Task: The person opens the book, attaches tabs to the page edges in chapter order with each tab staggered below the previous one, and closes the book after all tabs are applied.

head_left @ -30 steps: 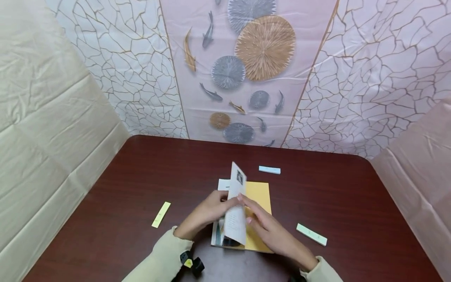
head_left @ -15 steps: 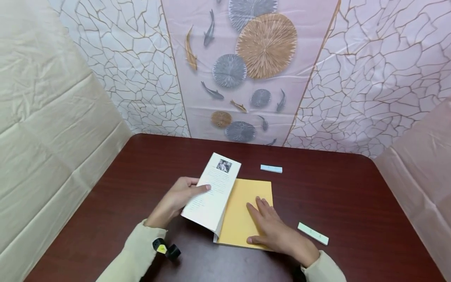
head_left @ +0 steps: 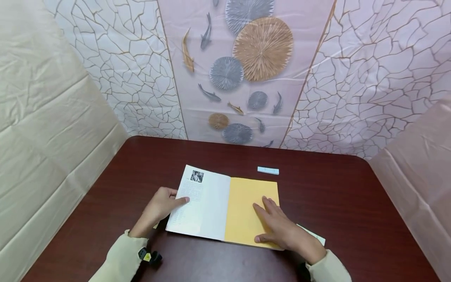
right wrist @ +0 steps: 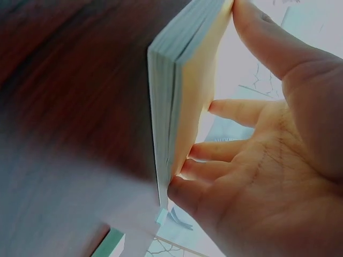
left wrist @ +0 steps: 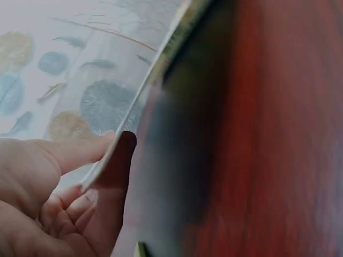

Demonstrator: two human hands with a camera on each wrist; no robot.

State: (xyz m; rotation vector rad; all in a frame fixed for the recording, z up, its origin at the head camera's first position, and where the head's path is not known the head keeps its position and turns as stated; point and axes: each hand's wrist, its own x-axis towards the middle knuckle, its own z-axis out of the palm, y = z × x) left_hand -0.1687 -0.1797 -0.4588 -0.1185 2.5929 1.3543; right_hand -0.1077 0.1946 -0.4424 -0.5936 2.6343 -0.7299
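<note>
A paperback book (head_left: pixel 243 211) lies opened on the table, with a plain yellow page on the right. On the left its white inner cover flap (head_left: pixel 208 207) carries a small photo and lines of text. My left hand (head_left: pixel 159 205) pinches the flap's outer edge, thumb on top and fingers beneath. From the left wrist view, the cover (left wrist: pixel 144 88) slants up between thumb and fingers of that hand (left wrist: pixel 64 187). My right hand (head_left: pixel 280 225) rests spread on the yellow page. The right wrist view has its fingertips against the page and the thick page block (right wrist: pixel 166 91) side-on.
A pale blue paper strip (head_left: pixel 268 170) lies behind the book on the dark red-brown table (head_left: pixel 338 188). A pale green strip (head_left: pixel 320 237) sits partly behind my right wrist. A bit of yellow strip (head_left: pixel 156 226) shows beside my left wrist. Patterned cloth hangs behind.
My left hand has swung the cover over to the left and lowered it from upright to nearly flat. The right hand has moved from the cover onto the yellow page and stays there.
</note>
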